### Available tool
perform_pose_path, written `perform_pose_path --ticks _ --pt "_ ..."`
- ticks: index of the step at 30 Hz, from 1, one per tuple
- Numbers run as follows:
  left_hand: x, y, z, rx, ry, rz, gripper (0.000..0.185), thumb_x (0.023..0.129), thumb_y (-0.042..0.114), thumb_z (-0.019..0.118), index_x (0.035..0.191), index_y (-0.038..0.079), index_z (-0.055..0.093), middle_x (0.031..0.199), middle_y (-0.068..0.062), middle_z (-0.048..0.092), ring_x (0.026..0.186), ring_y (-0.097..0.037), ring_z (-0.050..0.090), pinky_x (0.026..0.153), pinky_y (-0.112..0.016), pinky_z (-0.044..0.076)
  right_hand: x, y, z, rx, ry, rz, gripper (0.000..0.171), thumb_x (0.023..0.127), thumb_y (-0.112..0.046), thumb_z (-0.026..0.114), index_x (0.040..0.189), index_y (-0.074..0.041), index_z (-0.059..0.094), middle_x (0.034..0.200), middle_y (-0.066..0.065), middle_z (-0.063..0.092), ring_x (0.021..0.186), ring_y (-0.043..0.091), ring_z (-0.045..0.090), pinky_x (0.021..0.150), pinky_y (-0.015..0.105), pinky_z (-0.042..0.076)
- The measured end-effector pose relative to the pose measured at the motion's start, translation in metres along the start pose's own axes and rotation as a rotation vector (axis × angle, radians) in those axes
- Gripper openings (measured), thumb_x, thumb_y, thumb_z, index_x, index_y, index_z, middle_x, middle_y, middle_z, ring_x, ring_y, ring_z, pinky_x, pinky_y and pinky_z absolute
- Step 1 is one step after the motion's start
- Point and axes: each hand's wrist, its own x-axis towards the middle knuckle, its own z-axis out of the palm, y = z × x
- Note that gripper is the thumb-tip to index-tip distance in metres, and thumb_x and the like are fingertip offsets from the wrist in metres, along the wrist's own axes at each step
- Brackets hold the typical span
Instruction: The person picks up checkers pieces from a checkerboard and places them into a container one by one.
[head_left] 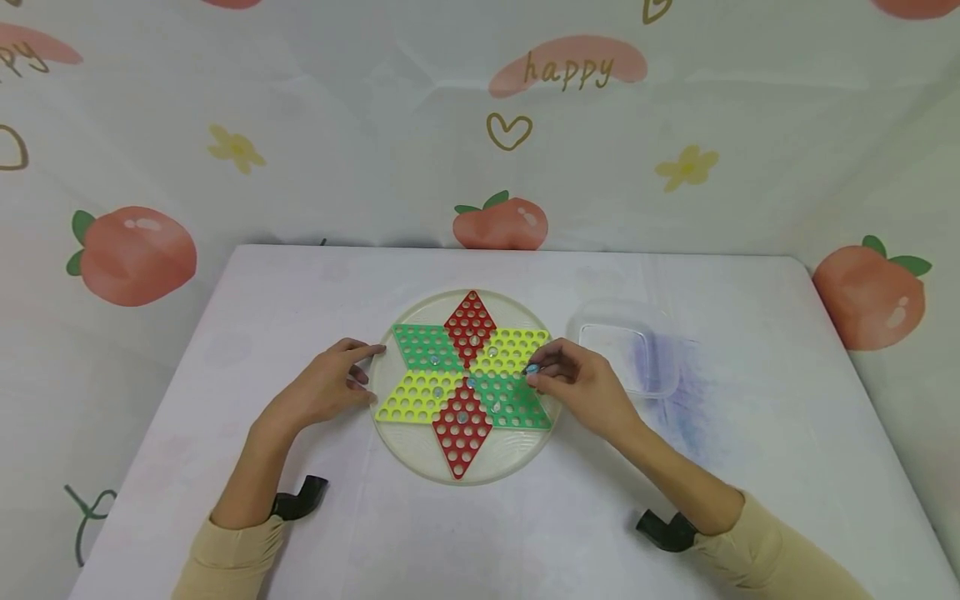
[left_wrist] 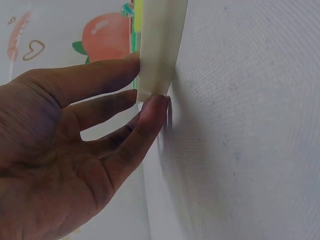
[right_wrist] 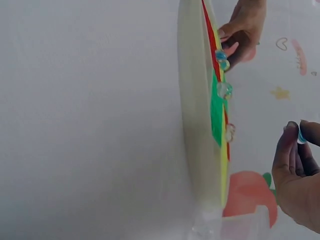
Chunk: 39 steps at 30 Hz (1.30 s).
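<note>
Head view: one round Chinese checkers board (head_left: 483, 462) is placed between the two hands. Its pale rim is touched by the fingertips of the left hand (head_left: 327, 385), whose fingers are loosely extended and spread, with a wide gap left between thumb and forefinger; nothing is gripped by it. By the right hand (head_left: 581, 385), one blue-tinted glass marble (head_left: 532, 368) is pinched between thumb and forefinger, the remaining fingers being bent in; the marble is held at the board's side nearest that hand, by the tips of a yellow and a green section.

Six diamond-shaped sections are counted on the board: two red, two green and two yellow, all pierced with rows of round holes. Seven clear marbles (head_left: 462, 417) can be made out on it, scattered around the middle, between the hands; whether more are hidden cannot be told.

One clear plastic tray (head_left: 611, 350) is set just beyond the right hand and to its right. Two black wrist mounts (head_left: 300, 498) are seen, one by each wrist, below the hands. The white tabletop (head_left: 480, 542) is backed, beyond both hands, by a cloth (head_left: 360, 167) on which two yellow flowers are printed.
</note>
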Motion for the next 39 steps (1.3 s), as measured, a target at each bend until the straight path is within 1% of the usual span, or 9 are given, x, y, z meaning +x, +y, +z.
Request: perform_pose_path --ticks 5,10,12,15,20,23,27,33,39 --pt "0.000 0.000 0.000 0.001 -0.004 -0.001 0.067 0.079 -0.001 0.080 0.140 -0.003 0.052 0.134 -0.025 0.048 0.095 -0.024 0.063 0.081 -0.037 0.054 0.000 -0.005 -0.013 -0.008 0.027 -0.006 0.023 0.087 -0.007 0.075 0.107 -0.001 0.064 0.098 0.013 0.068 0.085 0.022 0.068 0.077 0.028 0.055" --pt "0.000 0.000 0.001 0.009 -0.005 -0.022 0.069 0.079 0.000 0.079 0.142 -0.002 0.051 0.135 -0.025 0.047 0.096 -0.025 0.063 0.082 -0.038 0.054 0.002 -0.005 -0.027 0.001 0.052 -0.032 0.024 0.088 -0.005 0.074 0.110 0.000 0.066 0.099 0.013 0.070 0.087 0.031 0.069 0.077 0.030 0.056" --pt "0.000 0.000 0.001 0.010 -0.004 -0.035 0.069 0.079 0.001 0.079 0.142 -0.002 0.050 0.135 -0.025 0.047 0.096 -0.025 0.063 0.082 -0.038 0.054 0.003 -0.005 -0.033 0.009 0.059 -0.034 0.024 0.088 -0.005 0.074 0.110 0.001 0.065 0.099 0.012 0.070 0.088 0.033 0.069 0.078 0.031 0.056" --pt "0.001 -0.001 0.001 0.010 -0.003 -0.047 0.070 0.080 0.001 0.079 0.143 -0.001 0.050 0.134 -0.024 0.047 0.096 -0.024 0.063 0.083 -0.039 0.054 0.005 -0.004 -0.041 0.011 0.071 -0.024 0.024 0.088 -0.007 0.074 0.109 0.001 0.064 0.099 0.009 0.068 0.088 0.029 0.069 0.078 0.028 0.056" --pt "0.002 0.000 0.000 0.025 -0.011 -0.047 0.069 0.080 0.002 0.079 0.143 0.000 0.050 0.133 -0.024 0.048 0.095 -0.024 0.063 0.083 -0.039 0.054 0.005 -0.001 -0.050 0.016 0.077 -0.001 0.026 0.088 -0.005 0.074 0.110 0.005 0.063 0.103 0.012 0.068 0.088 0.017 0.068 0.080 0.024 0.055" --pt "0.002 0.001 0.000 0.023 -0.018 -0.050 0.069 0.080 0.002 0.080 0.143 -0.001 0.050 0.134 -0.025 0.047 0.095 -0.023 0.062 0.082 -0.038 0.053 0.006 0.001 -0.056 0.009 0.078 0.024 0.027 0.089 -0.006 0.074 0.111 0.005 0.062 0.104 0.013 0.067 0.088 0.012 0.067 0.080 0.022 0.054" --pt "0.000 0.003 0.000 0.024 -0.023 -0.053 0.070 0.079 0.002 0.080 0.142 -0.002 0.051 0.133 -0.025 0.048 0.093 -0.023 0.062 0.081 -0.037 0.053 0.007 0.004 -0.063 -0.011 0.079 0.049 0.029 0.090 -0.012 0.074 0.111 0.003 0.061 0.105 0.010 0.067 0.089 0.012 0.066 0.080 0.021 0.053" --pt "0.000 0.005 0.000 0.038 -0.016 -0.045 0.069 0.079 0.003 0.081 0.141 -0.002 0.052 0.133 -0.026 0.048 0.092 -0.022 0.063 0.081 -0.036 0.054 0.009 0.006 -0.072 -0.002 0.098 0.054 0.031 0.091 -0.017 0.074 0.111 0.004 0.062 0.104 0.009 0.069 0.092 0.018 0.069 0.083 0.027 0.054" --pt "0.001 0.005 0.000 0.038 -0.015 -0.044 0.070 0.079 0.002 0.081 0.141 -0.002 0.051 0.132 -0.025 0.049 0.091 -0.021 0.063 0.081 -0.037 0.054 0.015 0.011 -0.085 -0.036 0.141 0.095 0.032 0.091 -0.019 0.074 0.112 0.002 0.061 0.102 0.002 0.071 0.092 0.020 0.070 0.084 0.022 0.052"
